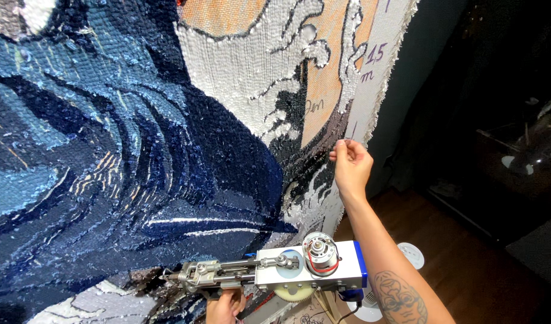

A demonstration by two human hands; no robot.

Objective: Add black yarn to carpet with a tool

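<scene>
A large tufted cloth (137, 132) stands upright in front of me, worked in dark blue, light blue, white and black yarn, with bare orange backing at the top. My left hand (225, 306) grips the handle of a silver and white tufting gun (275, 270) from below, its needle end pointing left against the cloth's lower part. My right hand (351, 163) is raised at the cloth's right edge, fingers pinched together on what looks like a thin thread (345, 141) or a bit of the fabric.
A dark wooden floor (467, 264) lies to the right, with a round white object (412, 254) on it. Beyond it is a dark area with dim shapes. A cord (347, 314) hangs from the gun's back end.
</scene>
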